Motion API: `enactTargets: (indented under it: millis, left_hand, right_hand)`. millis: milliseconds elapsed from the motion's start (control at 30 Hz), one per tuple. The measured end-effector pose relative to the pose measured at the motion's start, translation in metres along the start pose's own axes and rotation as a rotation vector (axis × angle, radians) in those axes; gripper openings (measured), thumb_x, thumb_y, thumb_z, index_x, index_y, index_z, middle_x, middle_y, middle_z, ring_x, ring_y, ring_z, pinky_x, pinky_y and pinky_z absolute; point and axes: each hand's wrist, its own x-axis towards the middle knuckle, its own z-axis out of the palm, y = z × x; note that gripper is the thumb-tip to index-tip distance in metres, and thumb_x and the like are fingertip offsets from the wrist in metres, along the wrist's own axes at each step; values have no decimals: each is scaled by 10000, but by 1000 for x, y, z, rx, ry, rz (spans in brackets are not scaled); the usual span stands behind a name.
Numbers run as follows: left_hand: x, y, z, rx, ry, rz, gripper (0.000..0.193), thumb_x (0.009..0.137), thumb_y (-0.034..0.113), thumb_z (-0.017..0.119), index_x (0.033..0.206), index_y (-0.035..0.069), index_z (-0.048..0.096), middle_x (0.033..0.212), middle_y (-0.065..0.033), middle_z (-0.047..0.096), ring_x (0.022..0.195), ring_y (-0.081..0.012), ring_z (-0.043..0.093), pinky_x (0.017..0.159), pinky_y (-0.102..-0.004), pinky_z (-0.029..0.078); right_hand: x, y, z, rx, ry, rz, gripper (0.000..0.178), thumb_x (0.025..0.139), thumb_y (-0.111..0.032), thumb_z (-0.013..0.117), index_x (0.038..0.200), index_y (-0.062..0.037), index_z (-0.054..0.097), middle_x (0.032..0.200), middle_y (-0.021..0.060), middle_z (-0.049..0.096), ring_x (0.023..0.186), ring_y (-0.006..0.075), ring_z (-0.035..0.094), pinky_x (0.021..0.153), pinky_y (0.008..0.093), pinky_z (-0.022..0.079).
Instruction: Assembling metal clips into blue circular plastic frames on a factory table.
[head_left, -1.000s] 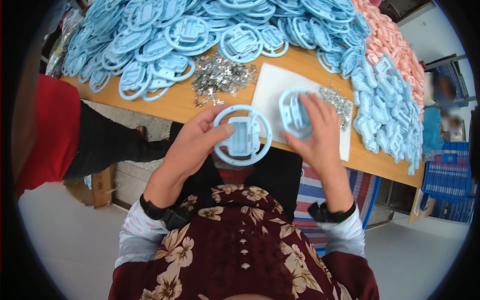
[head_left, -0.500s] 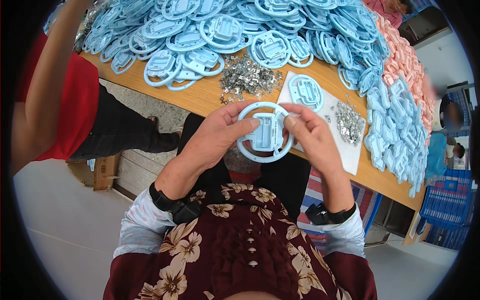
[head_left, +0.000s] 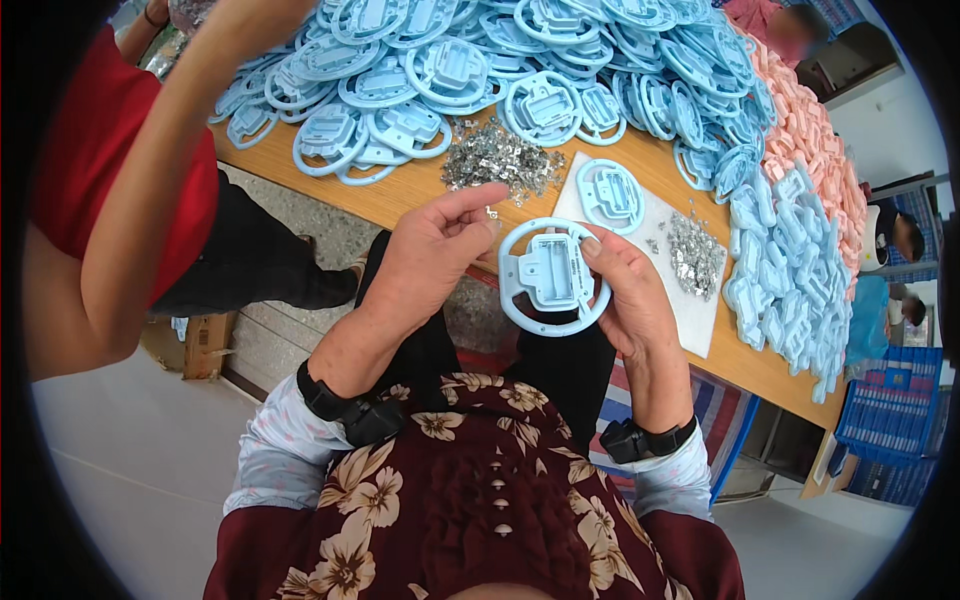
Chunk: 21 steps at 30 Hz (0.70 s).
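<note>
My right hand [head_left: 638, 300] grips a light blue plastic toy steering wheel [head_left: 507, 285] by its right rim, thumb on top. The wheel's recessed rectangular middle faces up. Left of it, apart from the rim, my left hand [head_left: 425, 260] pinches a small silvery metal clip [head_left: 491, 212] between thumb and fingers, with the index finger stretched forward. Just beyond that hand lies a heap of small metal clips [head_left: 500, 160] on the wooden table. A second blue wheel [head_left: 610, 196] rests on a white sheet [head_left: 675, 310], beside a smaller heap of metal pieces [head_left: 695, 255].
A large pile of blue steering wheels [head_left: 450, 70] covers the table's far side. At the right are piles of smaller blue parts [head_left: 785, 270] and pink parts [head_left: 810, 130]. A co-worker in a red top [head_left: 130, 170] stands close on the left, one arm reaching over the pile.
My left hand has let go of the wheel, moved left and taken a metal clip. My right hand has shifted the wheel slightly right and nearer. The co-worker's arm has moved right.
</note>
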Motion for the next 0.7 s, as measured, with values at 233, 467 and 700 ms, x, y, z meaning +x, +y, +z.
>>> enactTargets:
  millis: [233, 467, 700]
  left_hand:
    - [-7, -1, 5, 51, 62, 21, 343, 941, 113, 640, 1249, -36, 616, 995, -69, 685, 850, -105, 644, 789, -245, 524]
    - [-9, -2, 16, 91, -14, 28, 383, 998, 167, 568, 1331, -22, 548, 1139, -79, 640, 991, -104, 601, 871, -269, 499]
    - [-8, 9, 20, -50, -241, -187, 376, 980, 166, 603, 1291, -26, 514, 1110, -56, 646, 971, -84, 625, 830, -241, 515]
  right_hand:
    - [-10, -2, -5, -118, 10, -17, 345, 956, -160, 613, 1240, 34, 590, 883, 0, 655, 643, 32, 557, 552, 168, 457]
    - [-19, 1, -5, -131, 6, -21, 342, 962, -166, 615, 1246, 23, 590, 906, 0, 661, 672, 31, 567, 569, 175, 460]
    - [-13, -5, -13, -377, 29, -189, 295, 994, -200, 579, 1208, -2, 623, 879, -9, 647, 676, 54, 559, 616, 217, 462]
